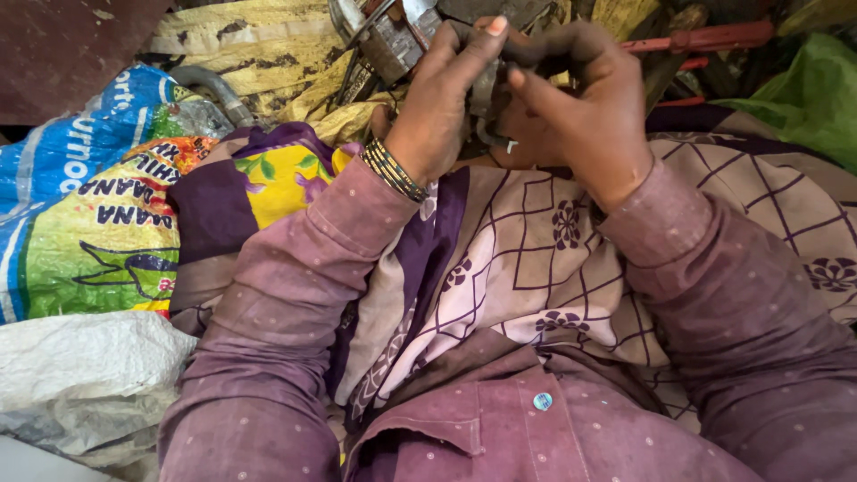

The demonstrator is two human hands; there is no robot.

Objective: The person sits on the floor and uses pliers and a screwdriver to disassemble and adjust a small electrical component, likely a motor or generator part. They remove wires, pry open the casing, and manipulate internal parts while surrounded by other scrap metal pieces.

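1. Head view: left hand (pixel 442 103) and right hand (pixel 580 112) meet above the lap, fingers pinched together on a small dark metal part (pixel 485 89), raised close for inspection.
2. Patterned cloth (pixel 536 250) covers the knees underneath; metal scrap pile (pixel 393 36) just beyond; printed sack (pixel 89 205) at left.

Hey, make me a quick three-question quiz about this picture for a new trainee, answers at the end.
1. True or false: both hands grip the same small metal part.
2. Which wrist wears the bangles: A) left, B) right?
3. What lies beside the person's left arm?

Key:
1. True: the left hand and the right hand meet on the metal part.
2. A: the bangles sit on the left wrist.
3. A printed plastic sack, with a white sack below it.
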